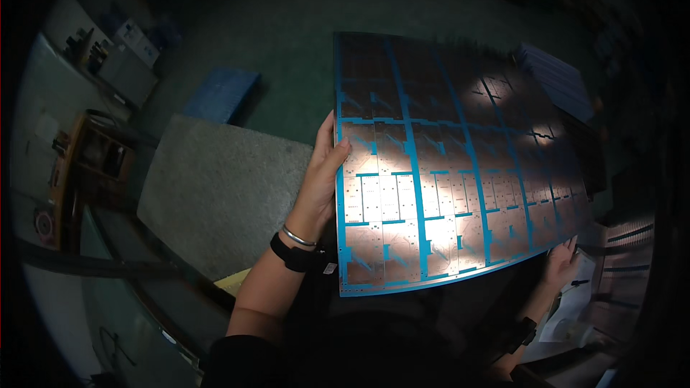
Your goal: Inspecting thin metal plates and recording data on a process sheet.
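Observation:
A large thin copper-coloured circuit panel (445, 172) with blue lines and a grid of repeated patterns is held up flat in front of me. My left hand (322, 179) grips its left edge, thumb on top; the wrist wears a silver bangle and a black band. My right hand (562, 262) holds the panel's lower right edge from beneath, mostly hidden by the sheet. Light glints off the panel's middle.
A grey mat (215, 194) lies on the floor to the left, with a blue pallet (221, 93) beyond it. A stack of similar sheets (557, 79) sits at the far right. White papers (575, 309) lie lower right. A wooden shelf (93, 165) stands at the left.

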